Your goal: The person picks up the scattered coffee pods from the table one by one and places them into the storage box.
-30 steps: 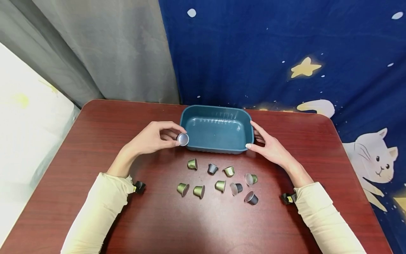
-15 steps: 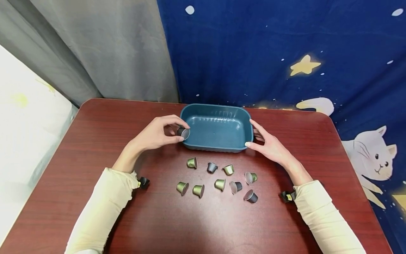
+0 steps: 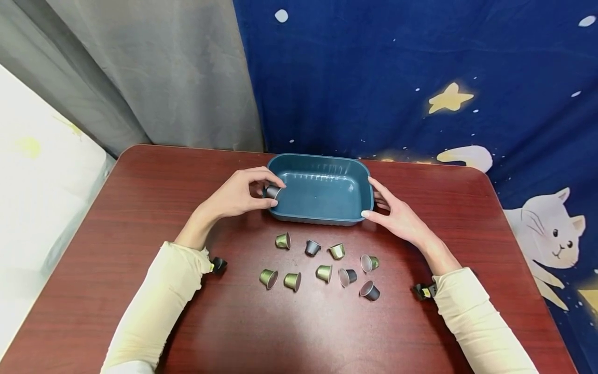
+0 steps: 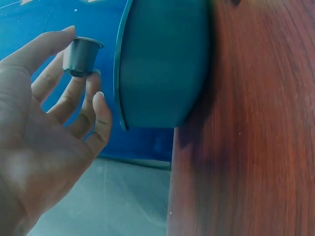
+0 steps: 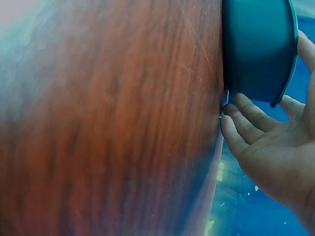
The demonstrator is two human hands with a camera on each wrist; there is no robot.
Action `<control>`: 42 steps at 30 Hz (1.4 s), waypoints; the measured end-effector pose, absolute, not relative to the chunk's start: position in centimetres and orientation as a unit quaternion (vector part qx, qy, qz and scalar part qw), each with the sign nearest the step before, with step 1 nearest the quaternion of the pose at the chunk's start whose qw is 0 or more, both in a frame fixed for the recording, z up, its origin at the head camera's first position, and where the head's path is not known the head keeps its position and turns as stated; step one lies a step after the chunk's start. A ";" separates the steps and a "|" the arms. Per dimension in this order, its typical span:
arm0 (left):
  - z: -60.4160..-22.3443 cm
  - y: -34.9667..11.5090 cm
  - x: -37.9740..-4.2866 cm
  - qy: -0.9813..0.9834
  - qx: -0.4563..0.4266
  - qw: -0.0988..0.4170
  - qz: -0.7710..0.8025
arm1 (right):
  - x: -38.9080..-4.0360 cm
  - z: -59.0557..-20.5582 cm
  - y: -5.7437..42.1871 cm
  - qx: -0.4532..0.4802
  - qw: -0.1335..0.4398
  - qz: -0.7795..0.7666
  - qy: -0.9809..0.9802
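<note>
In the head view, my left hand (image 3: 235,193) pinches a dark coffee capsule (image 3: 272,192) between thumb and fingers, at the left rim of a teal plastic basin (image 3: 317,220). From the left wrist, the same capsule (image 4: 82,56) appears between the fingertips, above the level of the basin's rim. My right hand (image 3: 396,217) rests against the basin's right side with fairly straight fingers. Thumb and index finger touch the rim there; the other fingers lie outside the wall. No capsules show on the visible basin floor.
In front of the basin, several green capsules (image 3: 292,281) and several dark capsules (image 3: 370,291) lie on their sides on the reddish-brown table (image 3: 261,332). Behind the table's back edge hang a grey curtain (image 3: 187,78) and a blue curtain (image 3: 355,78).
My left hand has moved rightward and slightly away from me with its capsule, from beside the basin to over its left rim. The capsule has turned. My right hand keeps its place.
</note>
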State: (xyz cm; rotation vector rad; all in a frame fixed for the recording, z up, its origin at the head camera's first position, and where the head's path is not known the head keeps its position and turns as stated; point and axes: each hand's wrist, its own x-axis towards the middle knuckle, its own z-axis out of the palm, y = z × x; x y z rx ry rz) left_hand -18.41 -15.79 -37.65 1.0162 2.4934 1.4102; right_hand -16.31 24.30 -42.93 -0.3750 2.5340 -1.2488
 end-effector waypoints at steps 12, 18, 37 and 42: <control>-39.3 -16.2 -19.5 0.832 0.321 0.050 0.450 | -16.2 -43.5 24.3 -0.128 0.150 -0.436 0.878; -39.1 -15.8 -20.0 0.837 0.321 0.049 0.440 | -16.1 -43.1 24.3 -0.129 0.149 -0.439 0.877; -38.1 -14.4 -21.3 0.859 0.344 0.036 0.377 | -16.1 -43.2 24.5 -0.136 0.149 -0.439 0.876; -37.6 -14.2 -21.6 0.864 0.346 0.034 0.366 | -16.1 -43.0 24.5 -0.137 0.145 -0.437 0.877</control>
